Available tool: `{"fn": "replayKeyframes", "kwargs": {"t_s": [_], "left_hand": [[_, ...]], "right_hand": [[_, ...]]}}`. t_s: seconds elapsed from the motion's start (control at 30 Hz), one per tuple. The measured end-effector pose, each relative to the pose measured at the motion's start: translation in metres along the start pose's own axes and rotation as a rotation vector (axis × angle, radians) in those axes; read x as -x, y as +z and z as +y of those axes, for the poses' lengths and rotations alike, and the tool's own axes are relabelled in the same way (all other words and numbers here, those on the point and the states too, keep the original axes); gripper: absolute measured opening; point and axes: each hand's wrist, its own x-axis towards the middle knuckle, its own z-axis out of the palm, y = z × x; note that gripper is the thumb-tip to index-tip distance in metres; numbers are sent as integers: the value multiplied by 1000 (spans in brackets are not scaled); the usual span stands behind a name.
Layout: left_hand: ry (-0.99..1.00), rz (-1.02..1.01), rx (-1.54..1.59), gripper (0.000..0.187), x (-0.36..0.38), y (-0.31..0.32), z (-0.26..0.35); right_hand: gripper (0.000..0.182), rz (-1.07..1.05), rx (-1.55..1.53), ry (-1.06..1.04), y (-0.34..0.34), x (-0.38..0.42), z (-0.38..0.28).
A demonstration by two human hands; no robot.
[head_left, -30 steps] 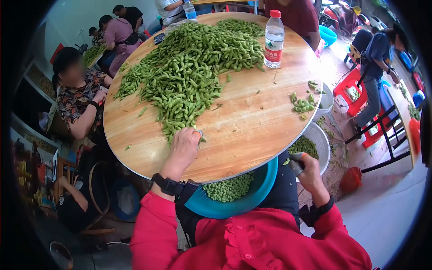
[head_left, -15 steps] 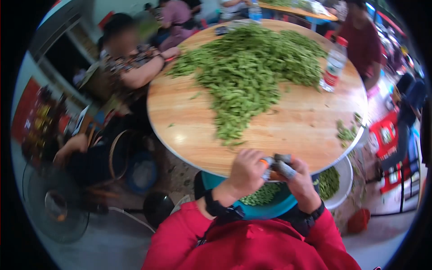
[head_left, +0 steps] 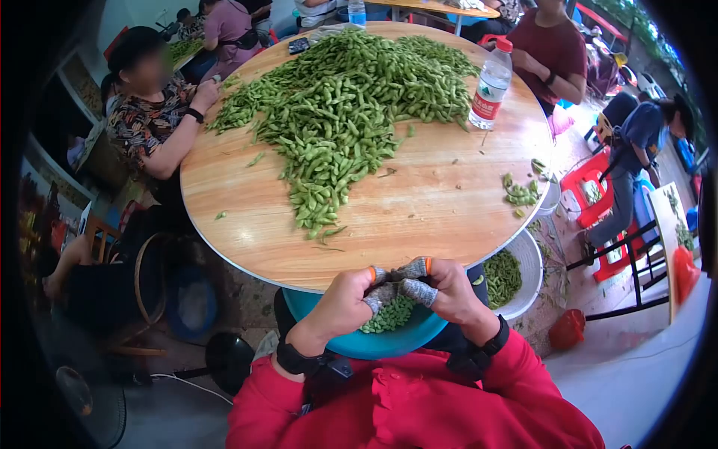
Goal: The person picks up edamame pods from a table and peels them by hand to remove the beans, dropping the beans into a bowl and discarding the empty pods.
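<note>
A red-capped bottle [head_left: 491, 86] stands left of red stools [head_left: 576, 181] and a person in blue [head_left: 633, 142].

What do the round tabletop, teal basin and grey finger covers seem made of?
Round tabletop: varnished wood or wood-look laminate, from its grain and sheen. Teal basin: probably plastic, smooth and evenly coloured. Grey finger covers: perhaps knitted fabric, matte and speckled.

Daylight is brighter right of the table [head_left: 434, 206], dimmer left of it; fisheye curvature, blackened corners.
</note>
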Motion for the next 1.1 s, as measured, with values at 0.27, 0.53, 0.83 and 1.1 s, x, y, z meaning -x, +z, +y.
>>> {"fn": "replayKeyframes", "kwargs": {"t_s": [0.27,0.53,0.83,1.1], "left_hand": [[-232,-90,516,20,12,-6,-8],[174,345,-306,22,21,17,-6],[355,352,-772,24,22,20,-8],[495,326,-940,25,23,23,-23]], "right_hand": [[20,-70,99,-47,1,1,-8],[18,15,-104,97,8,15,5],[21,-9,-105,248,8,16,6],[12,49,-115,226,9,15,21]]}}
